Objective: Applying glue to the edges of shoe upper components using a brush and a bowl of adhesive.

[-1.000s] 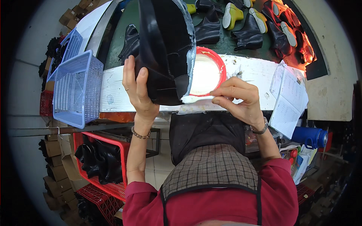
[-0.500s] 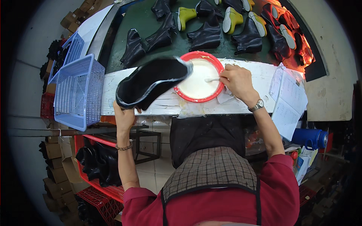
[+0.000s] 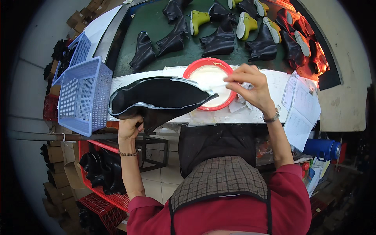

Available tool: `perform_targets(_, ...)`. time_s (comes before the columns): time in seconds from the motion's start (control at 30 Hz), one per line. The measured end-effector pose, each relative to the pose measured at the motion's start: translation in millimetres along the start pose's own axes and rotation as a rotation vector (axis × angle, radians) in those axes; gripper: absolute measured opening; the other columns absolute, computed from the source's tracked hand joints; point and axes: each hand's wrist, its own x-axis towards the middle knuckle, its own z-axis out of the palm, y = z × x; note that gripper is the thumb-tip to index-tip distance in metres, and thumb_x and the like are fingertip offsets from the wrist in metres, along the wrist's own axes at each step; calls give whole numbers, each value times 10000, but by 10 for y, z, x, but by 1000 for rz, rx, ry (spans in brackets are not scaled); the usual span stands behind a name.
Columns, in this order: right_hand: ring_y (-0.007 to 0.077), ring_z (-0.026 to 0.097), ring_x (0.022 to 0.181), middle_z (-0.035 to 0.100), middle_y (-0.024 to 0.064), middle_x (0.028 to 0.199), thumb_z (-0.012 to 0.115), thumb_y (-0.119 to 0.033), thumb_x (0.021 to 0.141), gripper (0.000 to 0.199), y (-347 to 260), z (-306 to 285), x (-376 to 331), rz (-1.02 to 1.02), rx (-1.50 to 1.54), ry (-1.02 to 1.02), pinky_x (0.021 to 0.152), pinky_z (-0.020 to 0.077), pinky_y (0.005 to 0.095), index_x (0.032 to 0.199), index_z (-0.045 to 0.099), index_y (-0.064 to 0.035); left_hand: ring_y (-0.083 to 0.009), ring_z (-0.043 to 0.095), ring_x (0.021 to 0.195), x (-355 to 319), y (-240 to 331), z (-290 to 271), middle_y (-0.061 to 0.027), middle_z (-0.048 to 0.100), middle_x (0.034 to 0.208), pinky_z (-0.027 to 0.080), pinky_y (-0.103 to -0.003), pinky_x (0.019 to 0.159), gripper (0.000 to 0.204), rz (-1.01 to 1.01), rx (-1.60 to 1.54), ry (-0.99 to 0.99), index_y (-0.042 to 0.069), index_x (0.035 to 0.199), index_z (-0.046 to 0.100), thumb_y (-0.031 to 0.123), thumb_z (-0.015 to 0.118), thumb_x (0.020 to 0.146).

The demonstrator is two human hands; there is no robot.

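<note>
My left hand (image 3: 131, 128) grips a black boot upper (image 3: 164, 113) from below, at its left end. White liquid lines the upper's open rim, which faces up and points right. My right hand (image 3: 252, 84) pinches a small white-coated brush (image 3: 216, 85) at the pointed end of that rim; the brush is partly blurred. Behind the upper's tip stands a red bowl (image 3: 189, 69) holding white, glue-like liquid (image 3: 207, 74). The upper hides the bowl's lower left side.
Several black boot uppers (image 3: 219, 39) and yellow lasts with pale soles (image 3: 244, 26) lie on the green surface (image 3: 164, 60), lit red at right. A blue basket (image 3: 84, 98) stands left, papers (image 3: 299, 113) and a blue flask (image 3: 321, 149) right. A red crate (image 3: 84, 150) sits lower left.
The boot upper has turned and dropped toward me, its tip now before the bowl. My right hand has lifted the brush from the liquid to the upper's rim.
</note>
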Motion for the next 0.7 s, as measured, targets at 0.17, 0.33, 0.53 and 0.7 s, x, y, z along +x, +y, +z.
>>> perform_targets(0.17,143,643,816,728,22,881,829,-90,772,176,32,-18,-99,48,58,-16,784,406,310,947,806,-97,-162,506,491,25,-30,69,-85,584,723,355,-260,414,247,-116,66,22,3,882,615,-156,564,700)
perform_targets(0.33,118,631,790,719,4,855,821,-115,796,163,-84,43,195,-42,107,-61,779,373,300,958,809,-103,-162,499,474,87,-161,297,-107,601,769,365,-280,390,445,-289,54,-96,11,1075,613,-226,565,700)
perform_targets(0.53,96,587,731,707,-14,842,834,-154,799,165,-129,-12,339,-91,102,-147,783,340,285,957,813,-113,-159,498,465,105,-122,623,-87,560,723,375,-303,391,525,-390,116,-277,-48,1210,558,-228,507,721)
perform_targets(0.7,89,569,723,702,-30,865,842,-184,799,169,-161,35,477,-139,102,-240,787,341,284,959,818,-136,-173,504,448,89,-65,859,-74,521,613,401,-312,411,563,-508,282,-428,-90,1287,447,-203,496,737)
